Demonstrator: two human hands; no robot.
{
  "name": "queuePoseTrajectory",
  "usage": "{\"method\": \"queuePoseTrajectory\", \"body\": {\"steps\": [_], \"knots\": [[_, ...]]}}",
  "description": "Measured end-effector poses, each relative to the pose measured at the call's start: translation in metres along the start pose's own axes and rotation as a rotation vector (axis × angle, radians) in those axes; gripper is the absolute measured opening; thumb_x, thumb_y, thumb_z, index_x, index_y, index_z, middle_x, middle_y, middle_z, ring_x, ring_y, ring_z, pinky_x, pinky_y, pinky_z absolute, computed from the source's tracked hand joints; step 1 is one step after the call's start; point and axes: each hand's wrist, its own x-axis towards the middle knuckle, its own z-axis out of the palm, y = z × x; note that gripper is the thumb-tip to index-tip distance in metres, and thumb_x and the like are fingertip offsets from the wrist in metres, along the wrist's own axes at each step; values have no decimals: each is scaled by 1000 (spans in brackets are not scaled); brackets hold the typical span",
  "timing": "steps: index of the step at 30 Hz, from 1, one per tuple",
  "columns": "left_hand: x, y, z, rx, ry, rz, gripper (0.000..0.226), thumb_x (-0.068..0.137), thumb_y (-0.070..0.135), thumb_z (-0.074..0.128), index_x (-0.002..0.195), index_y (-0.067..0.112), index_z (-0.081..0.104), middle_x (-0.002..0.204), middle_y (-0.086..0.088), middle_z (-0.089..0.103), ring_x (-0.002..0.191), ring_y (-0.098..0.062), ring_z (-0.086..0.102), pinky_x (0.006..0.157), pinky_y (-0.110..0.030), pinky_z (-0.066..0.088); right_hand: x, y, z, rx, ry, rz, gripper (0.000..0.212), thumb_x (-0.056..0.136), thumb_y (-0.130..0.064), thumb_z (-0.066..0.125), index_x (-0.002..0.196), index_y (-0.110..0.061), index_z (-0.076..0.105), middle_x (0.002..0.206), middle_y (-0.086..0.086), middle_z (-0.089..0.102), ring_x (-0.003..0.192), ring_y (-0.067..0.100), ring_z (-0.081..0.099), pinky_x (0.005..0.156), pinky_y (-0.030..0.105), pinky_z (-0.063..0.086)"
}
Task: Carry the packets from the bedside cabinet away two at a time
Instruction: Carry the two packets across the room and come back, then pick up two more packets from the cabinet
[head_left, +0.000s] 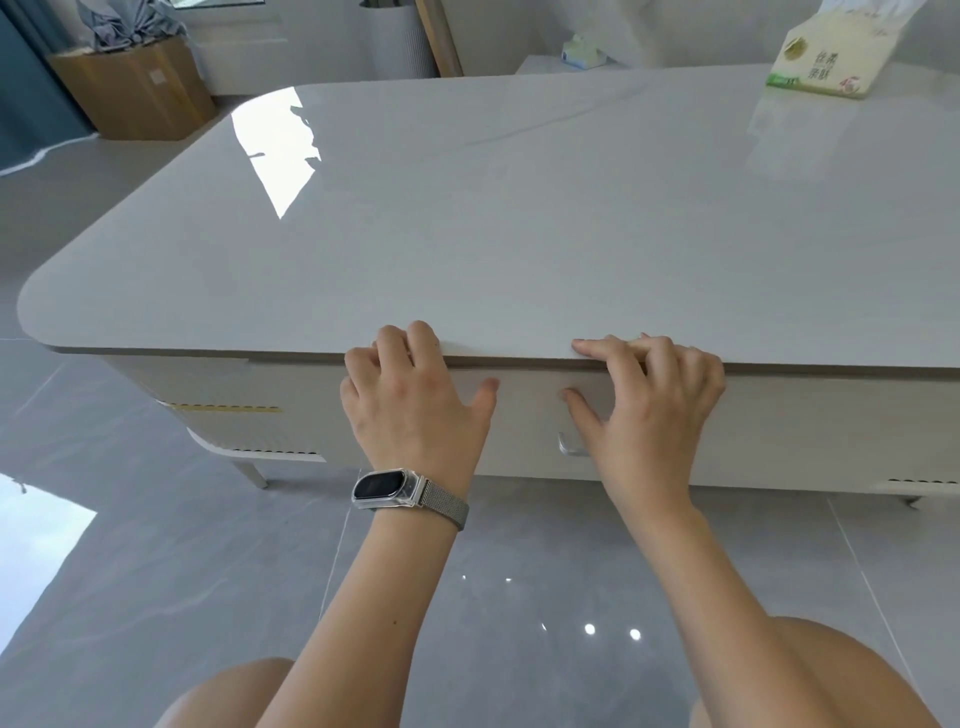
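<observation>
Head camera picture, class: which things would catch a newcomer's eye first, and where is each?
The two bare hands at the centre, left hand and right hand, rest with fingers over the near edge of the glossy pale grey tabletop. A clear-cased black smartwatch on a mesh band sits on the left wrist. A green and cream printed packet stands at the far right corner.

Left hand (415, 400), right hand (649, 400) rest curled on glossy table (519, 208) front edge; packet (821, 62) far right.

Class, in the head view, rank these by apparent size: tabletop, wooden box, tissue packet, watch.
1. tabletop
2. wooden box
3. tissue packet
4. watch
Nearness enlarges the watch; box and packet stand farther away.
</observation>
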Motion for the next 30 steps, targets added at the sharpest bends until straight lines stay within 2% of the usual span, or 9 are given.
{"method": "queuePoseTrajectory", "body": {"steps": [6, 9, 13, 19, 23, 25, 26, 28, 30], "knots": [[1, 4, 4, -23, 28, -44, 52, 63, 46, 80, 92, 11, 54, 92, -4, 54, 89, -31, 50, 66, -37, 36, -1, -1, 9, -38, 51, 32, 36, 68, -23, 84, 101, -25, 70, 92, 3, 56, 96, 24, 42, 97, 44, 30], [1, 8, -1, -34, -77, -90, 44, 72, 36, 73, 102, 12, 52, 103, -3, 51, 101, -29, 45, 69, -37, 30, 0, -2, 13, -39, 93, 48, 30, 72, -27, 83, 99, -25, 71, 90, 4, 55, 95, 23, 42, 97, 44, 31], [0, 13, -8, -1, -201, -112, 43, 79, 30, 65, 114, 14, 45, 119, -1, 45, 116, -25, 38, 74, -36, 31, -1, -3, 15, -22, 127, 56, 27, 73, -29, 83, 98, -23, 72, 88, 4, 57, 98, 23, 44, 97, 46, 32], [-4, 13, -10, -43, -219, -110, 43, 77, 27, 66, 114, 11, 50, 119, -3, 48, 124, -28, 41, 72, -37, 33, -1, -11, 7, -2, 76, 77, 24, 75, -24, 72, 99, -21, 72, 92, 6, 57, 103, 26, 47, 103, 49, 31], [0, -1, -17, 52, -221, 20, 43, 62, 13, 72, 103, 11, 58, 102, -4, 58, 105, -31, 55, 64, -36, 37, 6, -15, -15, -51, -90, 35, 33, 70, -18, 69, 103, -19, 70, 95, 6, 57, 99, 25, 44, 101, 49, 33], [11, -8, -32, 53, -327, 73, 41, 64, 6, 68, 103, 13, 59, 100, -4, 57, 96, -30, 54, 65, -36, 37, 16, -20, -28, -87, -226, 23, 34, 69, -22, 70, 103, -19, 68, 92, 5, 55, 91, 25, 42, 94, 45, 34], [20, -9, -42, 41, -413, 88, 39, 68, 6, 65, 106, 14, 59, 103, -3, 56, 97, -29, 52, 68, -36, 37, 24, -24, -35, -118, -297, 19, 33, 69, -26, 71, 102, -19, 67, 91, 4, 54, 88, 26, 43, 89, 43, 35], [40, -11, -62, -4, -592, 74, 38, 80, 14, 59, 118, 19, 57, 118, -1, 53, 111, -24, 48, 80, -34, 37, 47, -36, -50, -219, -528, 5, 38, 70, -33, 73, 104, -19, 63, 92, 4, 53, 85, 28, 47, 78, 38, 38], [58, -15, -86, 11, -696, 62, 45, 86, 24, 56, 130, 25, 51, 134, 2, 48, 125, -21, 42, 94, -34, 37, 76, -50, -65, -284, -912, 39, 45, 80, -38, 67, 119, -21, 55, 107, 4, 51, 97, 28, 49, 73, 35, 40]]}}
